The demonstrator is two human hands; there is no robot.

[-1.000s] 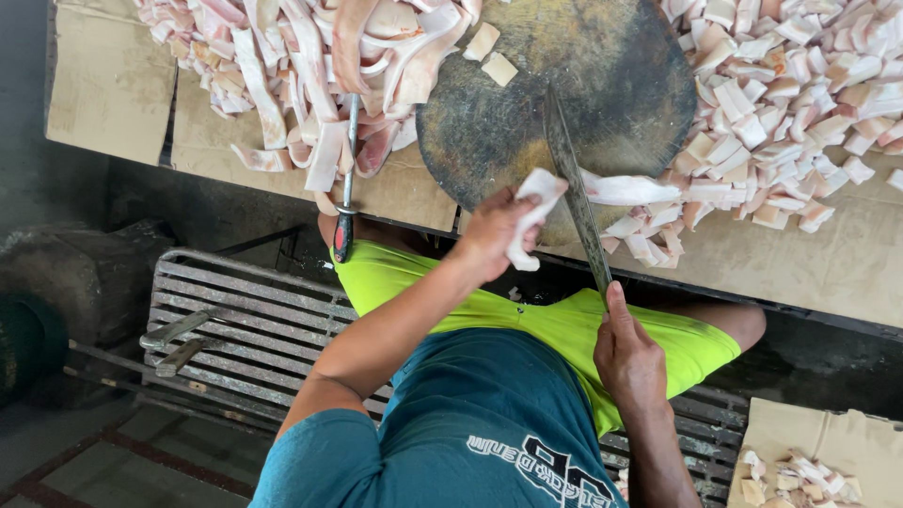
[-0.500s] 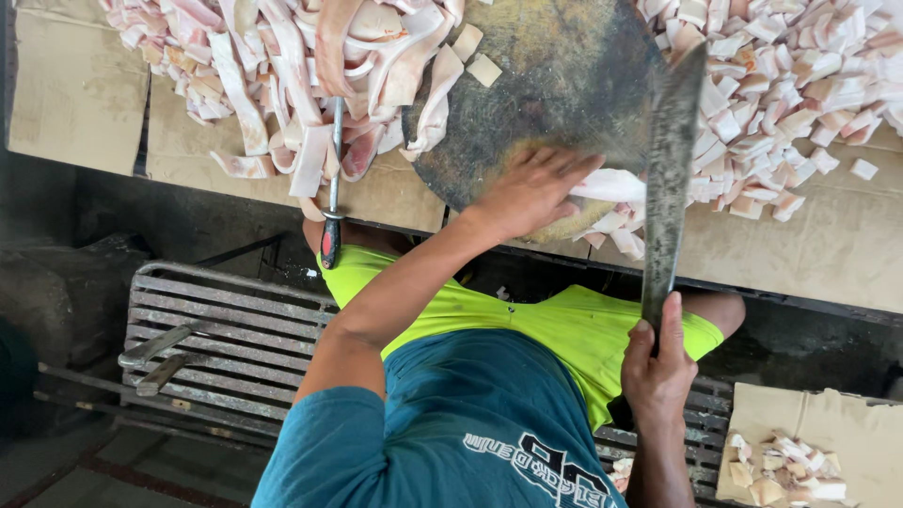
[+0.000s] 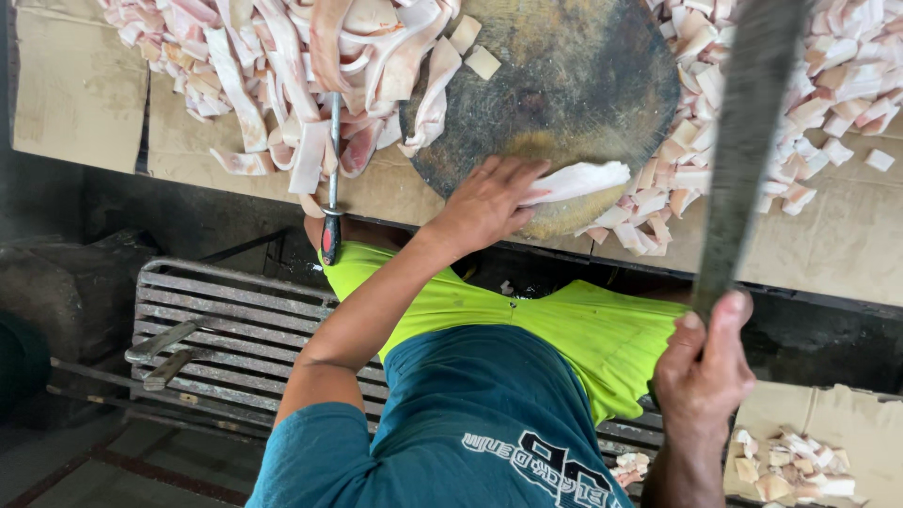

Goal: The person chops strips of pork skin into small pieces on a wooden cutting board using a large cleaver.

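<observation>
My left hand (image 3: 487, 202) presses a long pale strip of fatty meat (image 3: 578, 181) flat on the near edge of a dark round chopping block (image 3: 555, 85). My right hand (image 3: 704, 372) grips the handle of a broad cleaver (image 3: 748, 141), whose blade is raised up to the right of the strip, above the block's right side. Two small cut cubes (image 3: 475, 49) lie on the block's far left part.
Long uncut strips (image 3: 282, 85) are heaped left of the block. Cut pieces (image 3: 809, 85) pile up on its right, on cardboard (image 3: 75, 85). A sharpening steel with a red-black handle (image 3: 331, 179) lies at the table edge. A metal bench (image 3: 216, 329) stands below.
The cleaver has swung from lying across the block to a raised position at the right. My left hand has laid the strip down flat on the block's edge.
</observation>
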